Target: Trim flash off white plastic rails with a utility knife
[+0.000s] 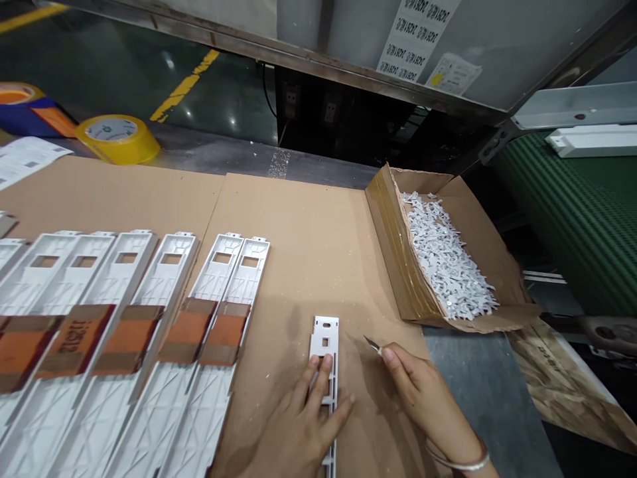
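Observation:
A narrow white plastic strip (326,330) with several cut-outs lies lengthwise on the cardboard in front of me. My left hand (303,418) rests flat across it, fingers spread, covering much of its lower part. Just to the right, my right hand (423,392) pinches a small craft knife (372,344) between thumb and fingers. The thin pointed blade aims up and left, apart from the strip. The knife's handle is mostly hidden in the hand.
Long white plastic panels (249,279) with orange-brown pads (225,338) lie side by side at left. A cardboard box (403,265) of small white pieces (448,259) stands at right. Yellow tape (119,138) sits at the back left; a green conveyor belt (562,206) runs at far right.

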